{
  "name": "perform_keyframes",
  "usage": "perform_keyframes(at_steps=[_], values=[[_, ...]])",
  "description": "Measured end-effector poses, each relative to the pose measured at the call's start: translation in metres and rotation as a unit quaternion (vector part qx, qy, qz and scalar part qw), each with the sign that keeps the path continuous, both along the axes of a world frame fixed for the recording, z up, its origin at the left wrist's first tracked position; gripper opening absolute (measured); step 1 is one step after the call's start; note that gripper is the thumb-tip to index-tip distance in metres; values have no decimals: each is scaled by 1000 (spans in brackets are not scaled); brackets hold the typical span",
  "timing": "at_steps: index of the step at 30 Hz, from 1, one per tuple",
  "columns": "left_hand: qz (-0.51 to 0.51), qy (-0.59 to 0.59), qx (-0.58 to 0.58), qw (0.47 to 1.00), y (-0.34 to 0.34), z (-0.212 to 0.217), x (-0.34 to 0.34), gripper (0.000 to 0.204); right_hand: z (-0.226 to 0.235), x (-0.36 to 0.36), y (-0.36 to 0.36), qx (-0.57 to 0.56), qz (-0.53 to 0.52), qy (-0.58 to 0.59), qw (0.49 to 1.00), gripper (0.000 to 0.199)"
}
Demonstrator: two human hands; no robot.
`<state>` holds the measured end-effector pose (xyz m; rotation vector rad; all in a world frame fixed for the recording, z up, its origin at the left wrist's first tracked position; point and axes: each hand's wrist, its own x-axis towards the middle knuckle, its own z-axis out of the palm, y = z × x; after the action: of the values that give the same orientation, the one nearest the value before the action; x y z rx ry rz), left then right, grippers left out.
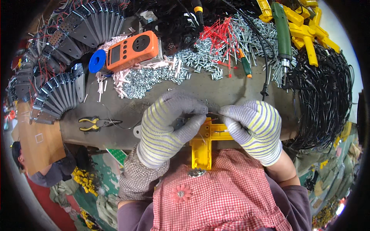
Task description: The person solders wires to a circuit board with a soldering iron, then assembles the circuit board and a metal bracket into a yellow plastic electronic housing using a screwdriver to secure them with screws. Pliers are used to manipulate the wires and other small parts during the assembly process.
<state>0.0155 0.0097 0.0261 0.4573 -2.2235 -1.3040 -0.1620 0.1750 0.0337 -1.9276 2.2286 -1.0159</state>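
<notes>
Striped grey-and-yellow work gloves cover both of my hands. My left hand (163,129) has its thumb and fingertips brought together at the middle of the bench. Facing it, my right hand (257,129) is pinched in the same way, a small gap away. Something thin seems to lie at the fingertips, too small to make out. Just below them is an open yellow plastic housing (201,154) with a branch to the right, a short piece of wire (220,131) showing in it. My right fingers partly cover that branch. A small toothed metal disc (196,172) sits at the housing's lower end.
Yellow-handled pliers (96,123) lie at left, near stacked grey metal brackets (58,96). Behind my hands are an orange meter (133,50), a blue spool (97,61), nuts (144,81), screws (200,57) and a green electric screwdriver (283,38). Black cables (323,96) heap at right.
</notes>
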Motion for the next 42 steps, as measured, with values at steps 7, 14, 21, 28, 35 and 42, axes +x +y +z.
perform_keyframes(at_steps=[7, 14, 21, 28, 35, 42], values=[[-78, -28, 57, 995, 0, 18, -7, 19, 1, -7, -2, 31, 45, 13, 998, 21], [-91, -60, -43, 993, 4, 18, -10, 17, 15, -6, 2, 90, 72, 108, 987, 20], [-56, -48, 92, 993, 9, 16, -6, 18, 1, -14, 15, 38, 83, -376, 922, 32], [-69, -62, 102, 990, 14, 17, -11, 16, 4, -26, 21, 77, 107, -349, 928, 39], [-72, -51, -164, 983, 9, 25, -13, 19, -1, -26, 18, 19, 80, -318, 945, 37], [-106, -110, -171, 973, -4, 45, 15, 10, 12, -18, -2, 104, 150, -129, 975, 23]])
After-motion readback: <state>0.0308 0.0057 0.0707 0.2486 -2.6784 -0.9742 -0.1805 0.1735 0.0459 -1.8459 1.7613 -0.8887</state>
